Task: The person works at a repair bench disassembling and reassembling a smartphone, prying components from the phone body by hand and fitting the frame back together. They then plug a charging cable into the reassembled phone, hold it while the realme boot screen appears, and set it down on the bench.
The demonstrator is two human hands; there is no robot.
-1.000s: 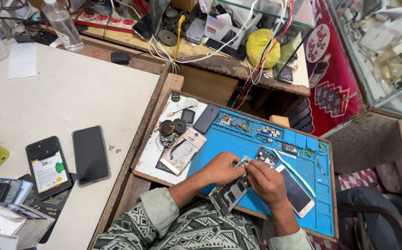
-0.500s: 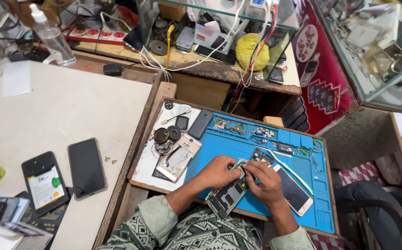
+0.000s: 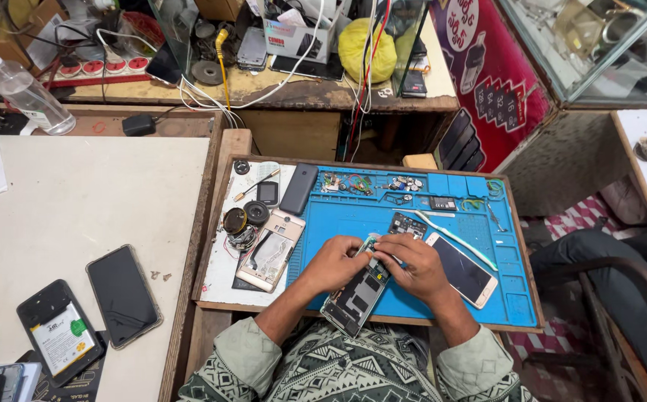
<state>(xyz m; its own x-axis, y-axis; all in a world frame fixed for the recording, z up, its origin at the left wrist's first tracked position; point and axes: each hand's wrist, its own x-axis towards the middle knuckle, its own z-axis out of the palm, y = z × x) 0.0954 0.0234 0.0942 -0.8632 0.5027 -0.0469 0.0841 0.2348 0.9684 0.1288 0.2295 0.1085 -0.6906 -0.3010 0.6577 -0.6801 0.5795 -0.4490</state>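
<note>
An opened phone body (image 3: 358, 292) with bare circuit parts lies tilted on the blue repair mat (image 3: 413, 216), its lower end over the tray's front edge. My left hand (image 3: 333, 262) grips its upper left side. My right hand (image 3: 416, 266) pinches at its top end; fingertips of both hands meet there. What my right fingers hold is too small to tell. Beside my right hand lies a white-edged phone (image 3: 463, 270), screen up.
A gold phone back shell (image 3: 271, 250), dark phone (image 3: 298, 188), round parts (image 3: 244, 217) and white tool (image 3: 456, 237) lie on the tray. Two phones (image 3: 122, 295) rest on the white table at left. A cluttered wooden shelf (image 3: 279, 89) stands behind; a chair arm (image 3: 621, 290) is at right.
The view has shifted slightly, so the tray sits more central. Both hands stay on the opened phone with only small finger movement.
</note>
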